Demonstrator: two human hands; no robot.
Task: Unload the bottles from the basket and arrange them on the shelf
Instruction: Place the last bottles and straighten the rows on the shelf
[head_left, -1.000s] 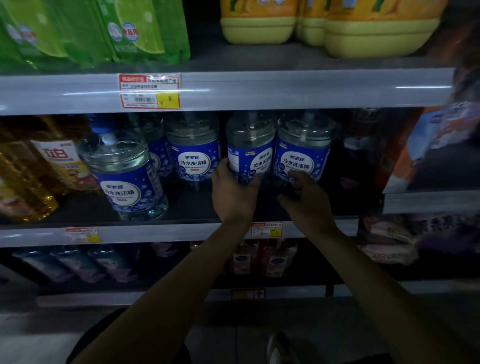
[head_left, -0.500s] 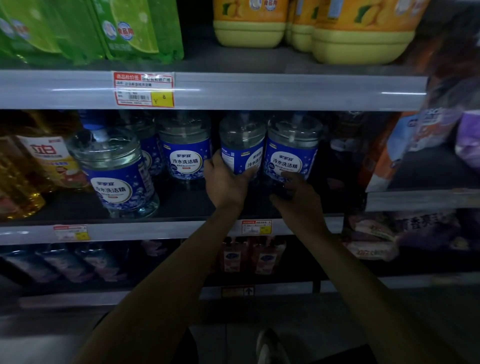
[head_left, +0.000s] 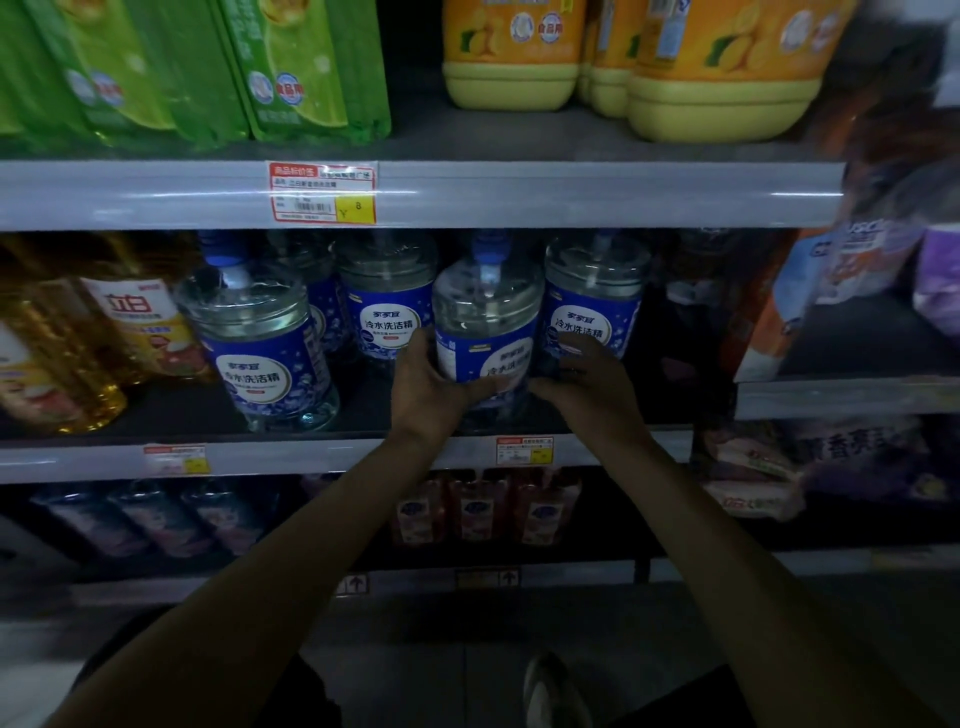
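Note:
A clear bottle with a blue label stands near the front of the middle shelf. My left hand grips its left side and lower front. My right hand holds its right side, fingers curled round it. Behind it stand two like bottles, one to the left and one to the right. Another blue-label bottle stands further left at the shelf front. The basket is out of view.
Golden oil-coloured bottles fill the shelf's left end. Green pouches and yellow jugs sit on the upper shelf. Packets lean at the right. Small red bottles stand on the lower shelf. My shoe shows on the floor.
The bottle between my hands has come forward toward the shelf's front edge and turned, its label now facing more to the right. Both hands moved with it.

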